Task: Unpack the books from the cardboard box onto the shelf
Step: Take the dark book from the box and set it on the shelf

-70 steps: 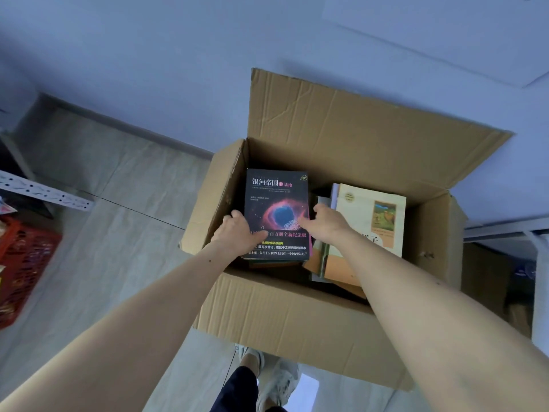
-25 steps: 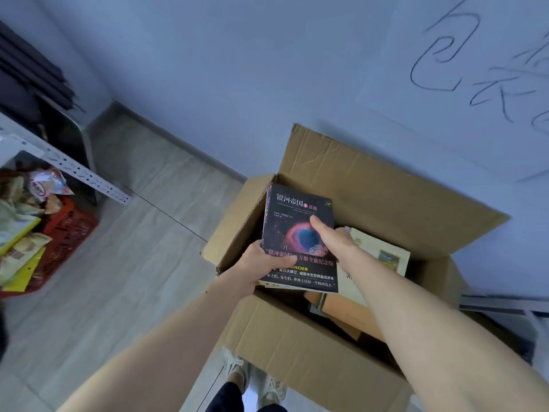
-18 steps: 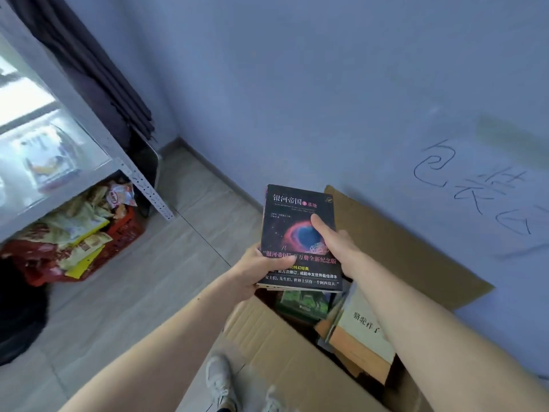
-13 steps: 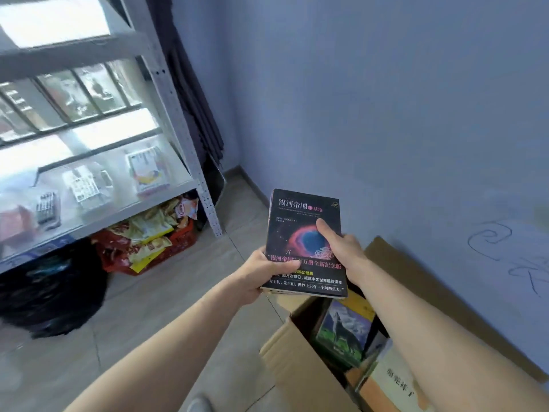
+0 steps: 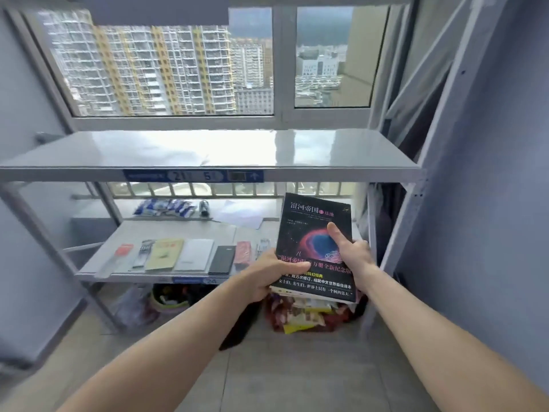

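Both hands carry a small stack of books (image 5: 316,248) out in front of the body: the left hand (image 5: 271,275) is clamped on the stack's lower left edge with the thumb lying across the dark top cover, and the right hand (image 5: 353,257) grips the right side, thumb pressed on the cover's nebula picture. Lighter page edges of at least one more book show under the dark one. Beyond the stack, at about 11 o'clock, the middle shelf (image 5: 178,230) already bears a row of flat items, and snack packets (image 5: 306,316) crowd the floor beneath at 12 o'clock. Farther up, the top shelf (image 5: 208,153) looks bare, with the window (image 5: 208,60) behind it. No book rests on the rack yet, as far as can be seen, and the cardboard box is out of view, so this looks like an early load: setting this stack down remains, then probably further trips.
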Demonstrator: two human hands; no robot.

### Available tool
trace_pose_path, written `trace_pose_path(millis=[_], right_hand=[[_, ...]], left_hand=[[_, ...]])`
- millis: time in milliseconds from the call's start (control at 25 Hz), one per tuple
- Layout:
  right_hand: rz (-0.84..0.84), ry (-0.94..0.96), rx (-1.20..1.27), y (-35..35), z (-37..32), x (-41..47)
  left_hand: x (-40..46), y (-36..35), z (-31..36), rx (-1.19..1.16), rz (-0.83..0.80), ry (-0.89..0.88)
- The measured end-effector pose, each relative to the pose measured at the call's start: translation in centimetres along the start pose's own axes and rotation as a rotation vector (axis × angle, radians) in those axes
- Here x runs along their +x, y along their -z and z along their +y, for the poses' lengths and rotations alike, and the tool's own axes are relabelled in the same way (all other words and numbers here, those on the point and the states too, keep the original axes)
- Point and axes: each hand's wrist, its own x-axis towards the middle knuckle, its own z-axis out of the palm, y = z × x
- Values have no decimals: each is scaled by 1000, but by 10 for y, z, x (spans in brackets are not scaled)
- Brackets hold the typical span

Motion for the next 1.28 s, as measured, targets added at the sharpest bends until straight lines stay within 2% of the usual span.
trace_pose_path(millis=[280,520,840,1040,1280], right_hand=[[-220,137,-1,-239,-128,58],[-360,260,-26,-407,-208,121],[-533,335,-74,-617,-301,186],[-520,573,14,-731,-329,210],[-412,690,90,-841,-342,235]], left_hand=[[-13,241,69,-32,194,-128],[2,401,113,-16,376,-256],[21,601,159,31,572,-285],[34,723,174,99,618,-422],[66,867,185,180,639,-478]])
